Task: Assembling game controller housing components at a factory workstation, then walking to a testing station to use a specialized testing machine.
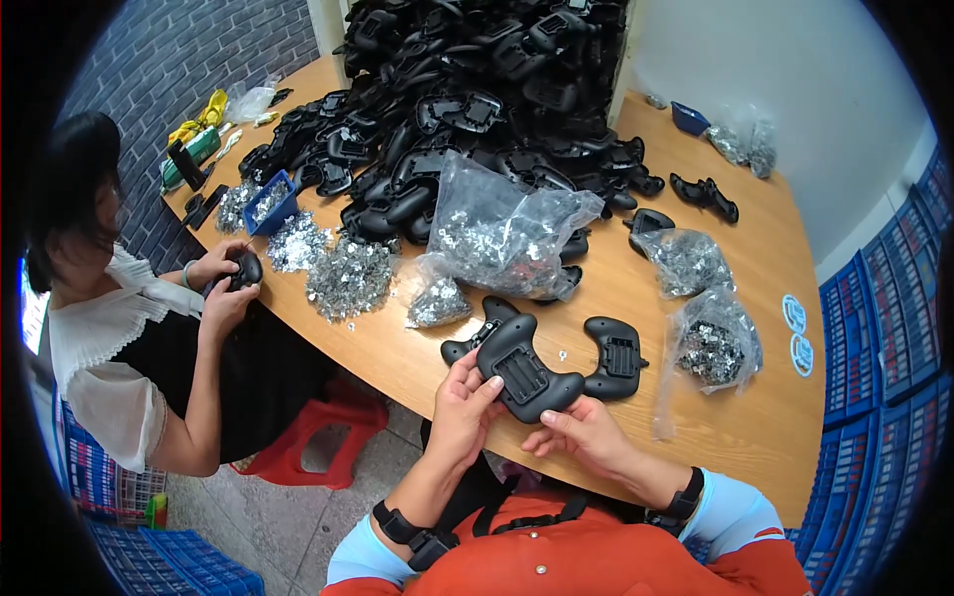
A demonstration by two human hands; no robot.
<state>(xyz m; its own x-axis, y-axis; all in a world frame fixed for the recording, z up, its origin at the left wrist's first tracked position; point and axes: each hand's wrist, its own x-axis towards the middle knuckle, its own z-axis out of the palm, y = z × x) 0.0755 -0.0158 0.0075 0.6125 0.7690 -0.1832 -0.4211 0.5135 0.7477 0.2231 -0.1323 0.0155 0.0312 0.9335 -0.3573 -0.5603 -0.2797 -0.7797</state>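
The left hand [465, 412] is grasping a black controller [527, 370] above the wooden table [760, 452], its fingers partly hiding underneath. The right hand [591, 437] is hovering by the controller's lower edge; whether it is gripping anything, I cannot tell. Behind, a second controller [500, 310] is lying half covered. A creased clear bag [512, 228] is obscuring its contents. Farther off, a co-worker's hands [221, 308] are masking a dark object [246, 270], and the controller heap [477, 60] is running past the upper edge.

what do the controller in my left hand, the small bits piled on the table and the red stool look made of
Controller: probably plastic, matte black, with smooth curves and soft highlights.
Small bits: likely bright metal, going by their silvery glints.
Stool: probably plastic, its red even and faintly glossy.
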